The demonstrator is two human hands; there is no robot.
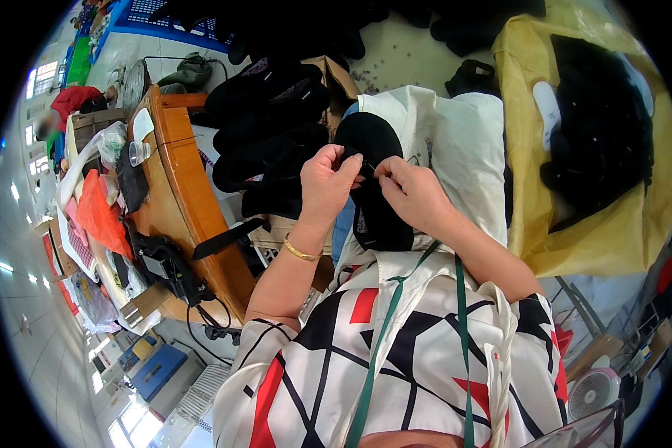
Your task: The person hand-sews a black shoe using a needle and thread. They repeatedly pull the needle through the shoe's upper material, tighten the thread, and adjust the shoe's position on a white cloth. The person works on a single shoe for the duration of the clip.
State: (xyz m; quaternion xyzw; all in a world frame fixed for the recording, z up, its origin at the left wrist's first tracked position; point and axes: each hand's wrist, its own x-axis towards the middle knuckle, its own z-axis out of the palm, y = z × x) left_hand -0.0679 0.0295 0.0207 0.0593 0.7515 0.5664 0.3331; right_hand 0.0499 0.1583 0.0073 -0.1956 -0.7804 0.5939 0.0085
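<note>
A black cloth shoe [381, 216] lies lengthwise on my lap, its rounded toe pointing away from me. My left hand [327, 179] is closed at the shoe's left side, thumb and forefinger pinching near the opening's edge. Opposite it, my right hand [411, 190] is closed too, its fingertips pinched together over the middle of the shoe. A tiny bright sliver shows between the two hands; what the right fingertips hold is too small to name. Under the shoe a white cloth [467, 142] covers my lap.
More black shoes [269, 160] are heaped just left of my hands, beside a wooden table [175, 172] carrying a black machine [160, 261]. At the right stands a yellow-lined container [523, 239] of black pieces. Small bits litter the floor ahead.
</note>
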